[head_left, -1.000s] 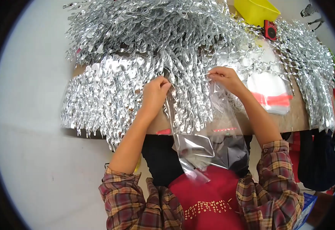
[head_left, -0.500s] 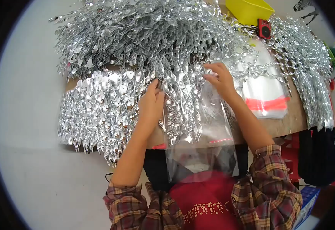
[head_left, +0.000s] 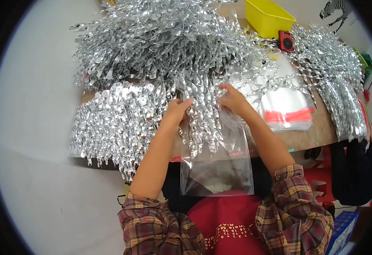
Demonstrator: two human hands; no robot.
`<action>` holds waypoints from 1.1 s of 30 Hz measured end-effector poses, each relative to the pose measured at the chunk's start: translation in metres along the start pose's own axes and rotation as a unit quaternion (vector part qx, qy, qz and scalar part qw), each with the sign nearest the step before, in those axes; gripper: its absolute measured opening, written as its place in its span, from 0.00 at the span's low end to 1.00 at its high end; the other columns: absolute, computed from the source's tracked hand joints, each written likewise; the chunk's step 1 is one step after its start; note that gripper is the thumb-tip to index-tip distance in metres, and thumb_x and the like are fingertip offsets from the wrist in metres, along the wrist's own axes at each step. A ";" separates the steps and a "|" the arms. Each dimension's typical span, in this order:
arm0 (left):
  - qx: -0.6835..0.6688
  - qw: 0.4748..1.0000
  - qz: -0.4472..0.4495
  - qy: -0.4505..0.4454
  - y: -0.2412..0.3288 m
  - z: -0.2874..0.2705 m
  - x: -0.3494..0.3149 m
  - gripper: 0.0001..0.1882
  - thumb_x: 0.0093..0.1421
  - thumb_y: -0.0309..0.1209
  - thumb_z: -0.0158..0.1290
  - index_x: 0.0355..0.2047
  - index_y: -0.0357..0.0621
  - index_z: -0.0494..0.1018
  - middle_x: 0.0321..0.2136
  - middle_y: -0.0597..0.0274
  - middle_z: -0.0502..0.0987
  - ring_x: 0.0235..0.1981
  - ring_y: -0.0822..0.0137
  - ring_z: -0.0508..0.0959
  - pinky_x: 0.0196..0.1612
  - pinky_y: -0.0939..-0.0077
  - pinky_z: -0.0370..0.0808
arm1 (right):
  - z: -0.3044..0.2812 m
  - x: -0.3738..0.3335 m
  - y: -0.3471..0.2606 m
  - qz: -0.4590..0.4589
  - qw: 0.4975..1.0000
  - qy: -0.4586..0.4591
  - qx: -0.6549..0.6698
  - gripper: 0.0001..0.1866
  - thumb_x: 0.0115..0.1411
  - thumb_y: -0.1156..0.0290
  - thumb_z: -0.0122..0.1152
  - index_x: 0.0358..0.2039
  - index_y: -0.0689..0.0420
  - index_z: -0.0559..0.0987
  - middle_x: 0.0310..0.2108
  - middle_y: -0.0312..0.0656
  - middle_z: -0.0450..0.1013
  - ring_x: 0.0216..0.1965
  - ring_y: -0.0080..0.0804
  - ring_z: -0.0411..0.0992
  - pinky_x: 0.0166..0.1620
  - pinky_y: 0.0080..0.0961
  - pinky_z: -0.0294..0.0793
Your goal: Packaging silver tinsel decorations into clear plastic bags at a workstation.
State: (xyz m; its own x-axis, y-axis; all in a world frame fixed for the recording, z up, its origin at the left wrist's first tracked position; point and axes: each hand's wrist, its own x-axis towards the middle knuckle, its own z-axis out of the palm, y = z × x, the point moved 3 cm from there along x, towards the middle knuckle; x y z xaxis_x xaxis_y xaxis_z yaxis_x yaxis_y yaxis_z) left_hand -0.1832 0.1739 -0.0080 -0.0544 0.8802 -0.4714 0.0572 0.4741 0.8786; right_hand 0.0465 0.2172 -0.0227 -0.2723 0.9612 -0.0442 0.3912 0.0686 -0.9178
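A narrow bundle of silver twisted foil strands (head_left: 201,117) lies between my hands, over a clear plastic bag (head_left: 215,178) whose lower part hangs past the table's near edge. My left hand (head_left: 178,111) is closed at the bundle's left side, its thumb on the strands and its other fingers partly hidden. At the right side, my right hand (head_left: 235,102) has thumb and forefinger apart, curved toward the strands near the bag. More flat silver strands (head_left: 113,119) cover the table to the left, and a tall heap of them (head_left: 152,42) lies behind.
A stack of clear bags with red strips (head_left: 286,108) lies on the brown table (head_left: 322,127). Behind it are a red speaker-like device (head_left: 286,41) and a yellow bin (head_left: 269,19). More strands (head_left: 343,93) drape at right, near a person in dark clothing (head_left: 356,174) and a red stool (head_left: 320,182).
My hands have come closer together around the bundle, the left moving right and slightly down, the right moving left and slightly down. The view has shifted a little.
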 end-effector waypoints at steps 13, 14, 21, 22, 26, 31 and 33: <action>-0.140 0.990 0.014 0.008 -0.011 0.006 0.005 0.11 0.54 0.34 0.57 0.34 0.41 0.72 0.27 0.66 0.75 0.27 0.71 0.74 0.29 0.76 0.71 | 0.040 -0.036 -0.027 -0.051 0.995 0.087 -0.013 0.19 0.57 0.61 0.56 0.46 0.58 0.72 0.26 0.44 0.72 0.28 0.36 0.71 0.34 0.30 0.69; -0.138 0.990 0.018 0.007 -0.018 0.004 0.013 0.11 0.54 0.34 0.57 0.34 0.41 0.72 0.27 0.66 0.75 0.27 0.71 0.74 0.29 0.76 0.71 | 0.045 -0.035 -0.027 -0.054 0.994 0.090 -0.012 0.19 0.57 0.61 0.56 0.46 0.58 0.72 0.26 0.44 0.72 0.28 0.36 0.71 0.34 0.30 0.69; -0.136 0.990 0.011 -0.038 -0.007 0.008 -0.004 0.36 0.50 0.43 0.62 0.51 0.36 0.58 0.45 0.51 0.67 0.46 0.62 0.69 0.45 0.65 0.71 | 0.062 -0.040 -0.027 -0.058 0.994 0.072 0.061 0.26 0.60 0.61 0.55 0.53 0.64 0.65 0.41 0.45 0.69 0.40 0.29 0.68 0.43 0.26 0.68; -0.134 0.990 0.009 -0.038 -0.007 0.009 -0.009 0.36 0.50 0.43 0.62 0.51 0.36 0.58 0.45 0.51 0.67 0.46 0.62 0.69 0.45 0.65 0.71 | 0.063 -0.044 -0.031 -0.056 0.994 0.073 0.062 0.26 0.60 0.61 0.55 0.53 0.64 0.65 0.41 0.45 0.69 0.40 0.29 0.68 0.43 0.26 0.68; -0.199 0.977 -0.019 -0.078 -0.006 0.010 -0.038 0.33 0.54 0.39 0.60 0.53 0.39 0.57 0.43 0.54 0.69 0.42 0.63 0.73 0.39 0.68 0.76 | 0.066 -0.069 -0.048 -0.049 0.990 0.082 0.105 0.26 0.60 0.62 0.54 0.55 0.63 0.63 0.46 0.48 0.66 0.43 0.31 0.66 0.49 0.27 0.66; -0.184 0.980 -0.009 -0.078 -0.022 0.013 -0.070 0.32 0.55 0.39 0.58 0.53 0.40 0.56 0.44 0.53 0.69 0.43 0.62 0.72 0.39 0.67 0.76 | 0.074 -0.105 -0.047 -0.044 0.990 0.079 0.108 0.26 0.60 0.63 0.55 0.55 0.63 0.63 0.48 0.47 0.65 0.44 0.30 0.65 0.49 0.27 0.66; -0.169 0.985 -0.011 -0.026 -0.032 0.012 -0.081 0.31 0.55 0.38 0.58 0.53 0.39 0.55 0.43 0.54 0.69 0.43 0.63 0.72 0.40 0.65 0.75 | 0.079 -0.119 -0.046 -0.041 0.990 0.074 0.111 0.27 0.60 0.63 0.55 0.55 0.63 0.62 0.47 0.46 0.65 0.44 0.29 0.65 0.49 0.26 0.66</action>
State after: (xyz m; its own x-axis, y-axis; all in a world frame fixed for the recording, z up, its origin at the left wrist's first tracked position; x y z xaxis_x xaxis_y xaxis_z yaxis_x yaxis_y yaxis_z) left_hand -0.1688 0.0877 0.0010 0.0006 0.8739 -0.4860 -0.2788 0.4669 0.8392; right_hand -0.0084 0.0783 -0.0067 -0.1566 0.9846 0.0777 0.1658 0.1037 -0.9807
